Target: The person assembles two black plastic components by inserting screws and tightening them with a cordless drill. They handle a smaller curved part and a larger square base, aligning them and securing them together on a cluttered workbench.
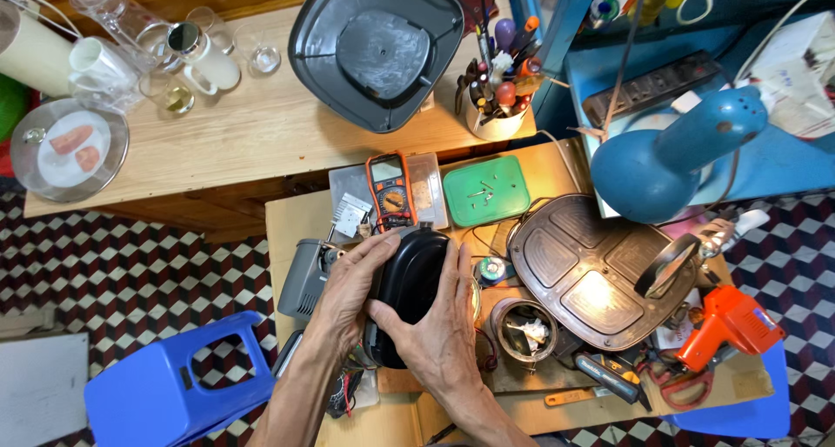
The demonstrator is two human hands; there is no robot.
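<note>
while both hands clasp the black oval housing (409,292) over the middle of the cluttered surface (296,216), the left hand (348,295) wraps its left flank with fingers curled over the top end, and the right hand (444,334) presses flat along its right side, thumb across the lower face. each grip is closed on the housing, which lies between the palms, neither nearer, its long axis running from the person toward the far edge. just beyond its top sits an orange multimeter (391,190); right of it a brown ribbed plate (591,273); an orange glue gun (726,325) lies near the right edge.
</note>
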